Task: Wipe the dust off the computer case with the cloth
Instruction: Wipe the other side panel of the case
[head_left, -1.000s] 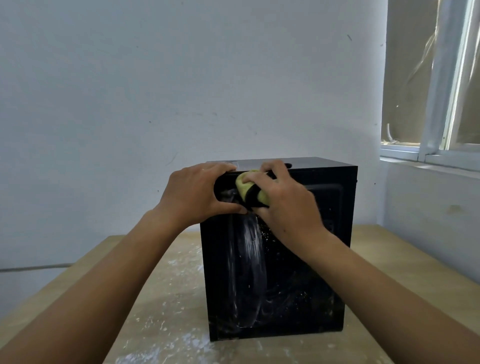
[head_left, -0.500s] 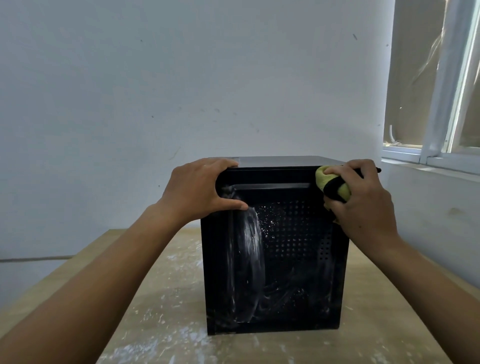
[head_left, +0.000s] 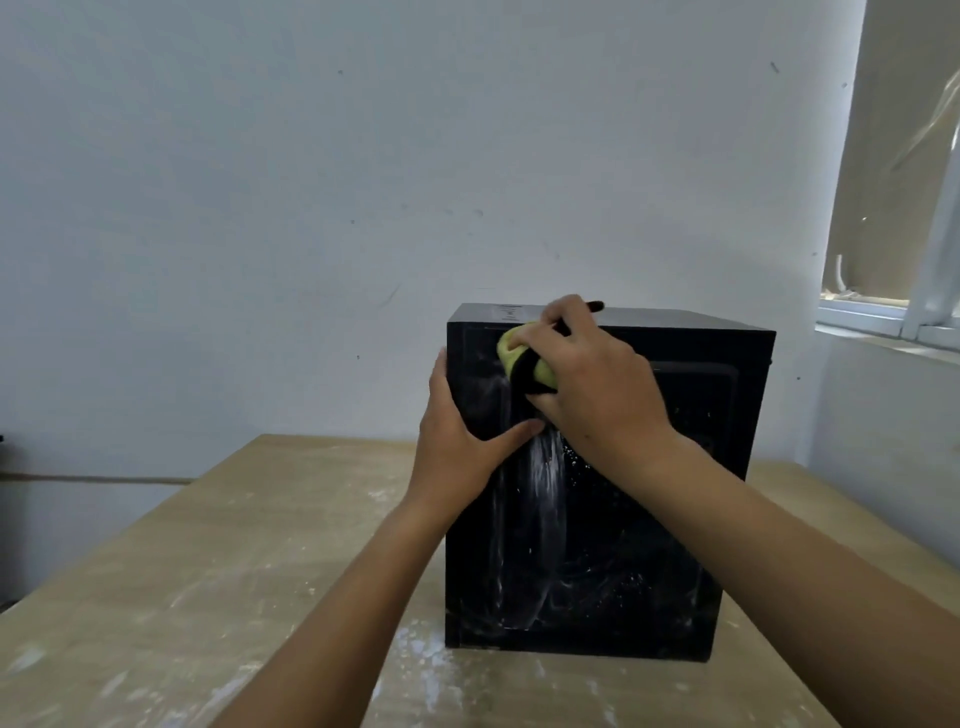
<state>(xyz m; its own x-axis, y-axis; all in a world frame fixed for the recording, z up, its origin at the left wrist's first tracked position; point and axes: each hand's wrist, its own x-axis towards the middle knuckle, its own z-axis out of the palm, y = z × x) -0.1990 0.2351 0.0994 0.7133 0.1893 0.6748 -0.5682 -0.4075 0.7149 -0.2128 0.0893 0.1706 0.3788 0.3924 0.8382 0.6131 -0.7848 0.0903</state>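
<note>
The black box-shaped computer case (head_left: 623, 545) is braced at its left edge by the flat left hand (head_left: 457, 436), while a bunched yellow-and-black cloth (head_left: 511, 353) is gripped against its upper front by the curled right hand (head_left: 597, 384).

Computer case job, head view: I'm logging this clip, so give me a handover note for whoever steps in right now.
Left grip: braces the computer case at its left front edge, with the thumb straight across the front panel.
Right grip: holds the bunched yellow-and-black cloth and presses it on the panel's upper left.
The case stands upright on the wooden table.
Done: the front panel is partly wiped and smeared.
Left: white dust streaks run down the panel, with specks to their right.
</note>
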